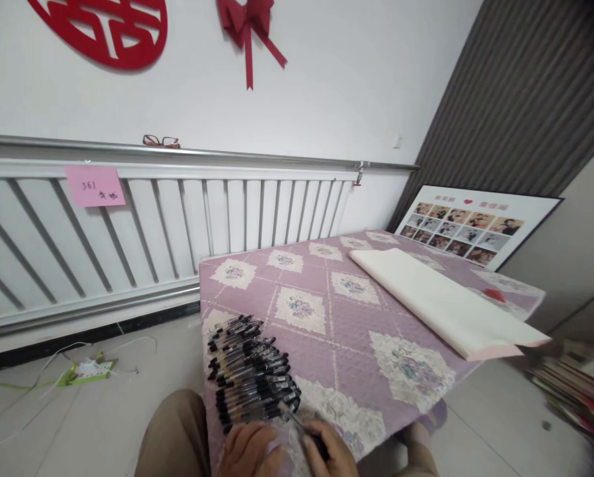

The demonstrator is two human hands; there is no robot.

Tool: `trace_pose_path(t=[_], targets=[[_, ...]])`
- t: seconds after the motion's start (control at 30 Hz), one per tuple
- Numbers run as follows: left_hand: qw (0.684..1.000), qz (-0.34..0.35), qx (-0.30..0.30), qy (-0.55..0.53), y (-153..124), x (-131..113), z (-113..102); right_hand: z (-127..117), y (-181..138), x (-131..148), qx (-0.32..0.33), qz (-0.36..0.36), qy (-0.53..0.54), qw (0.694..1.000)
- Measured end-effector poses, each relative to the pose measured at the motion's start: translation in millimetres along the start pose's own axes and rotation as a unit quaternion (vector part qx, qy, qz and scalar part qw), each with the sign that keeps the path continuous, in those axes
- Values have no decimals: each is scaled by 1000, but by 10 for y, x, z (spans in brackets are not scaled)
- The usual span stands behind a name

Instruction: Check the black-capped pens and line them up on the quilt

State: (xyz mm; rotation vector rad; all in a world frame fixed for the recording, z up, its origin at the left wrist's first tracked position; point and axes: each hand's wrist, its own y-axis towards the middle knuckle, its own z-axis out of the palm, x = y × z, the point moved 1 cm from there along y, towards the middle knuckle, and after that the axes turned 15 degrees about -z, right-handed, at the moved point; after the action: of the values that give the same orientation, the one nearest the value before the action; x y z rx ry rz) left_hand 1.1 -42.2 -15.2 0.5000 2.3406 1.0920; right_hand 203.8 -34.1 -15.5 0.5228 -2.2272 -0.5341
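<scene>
A pile of black-capped pens (254, 371) with clear barrels lies in rough rows along the near left edge of the table. At the bottom of the view, my right hand (329, 450) is closed around a pen (294, 417) that points up and left toward the pile. My left hand (250, 450) rests just below the nearest pens, its fingers curled and slightly blurred. What it grips, if anything, is hidden. Both hands are close together over the tablecloth (301, 308), which is purple with pale floral diamonds.
A long cream folded sheet (431, 295) lies across the table's right side, near a small red item (494, 295). Behind stands a photo board (476, 225). A white radiator (227, 212) runs along the wall, with glasses (161, 142) above. A power strip (89, 371) sits on the floor.
</scene>
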Motion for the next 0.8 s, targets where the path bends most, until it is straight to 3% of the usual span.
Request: trace_pose_path(t=[0.1,0.23,0.43,0.6,0.8], targets=[[1000,-3,-21,10,8,-68,58,52,5,118,88,-69,-11,994],[1000,-18,-9,5,33,-100,155,79,58,229,136,-29,61,988],[993,-77,87,-5,54,-49,131,22,109,272,26,108,220,969],[987,-95,131,-5,71,-62,79,-5,179,316,70,147,216,963],[978,-119,169,24,36,-71,65,47,208,373,67,136,207,967]])
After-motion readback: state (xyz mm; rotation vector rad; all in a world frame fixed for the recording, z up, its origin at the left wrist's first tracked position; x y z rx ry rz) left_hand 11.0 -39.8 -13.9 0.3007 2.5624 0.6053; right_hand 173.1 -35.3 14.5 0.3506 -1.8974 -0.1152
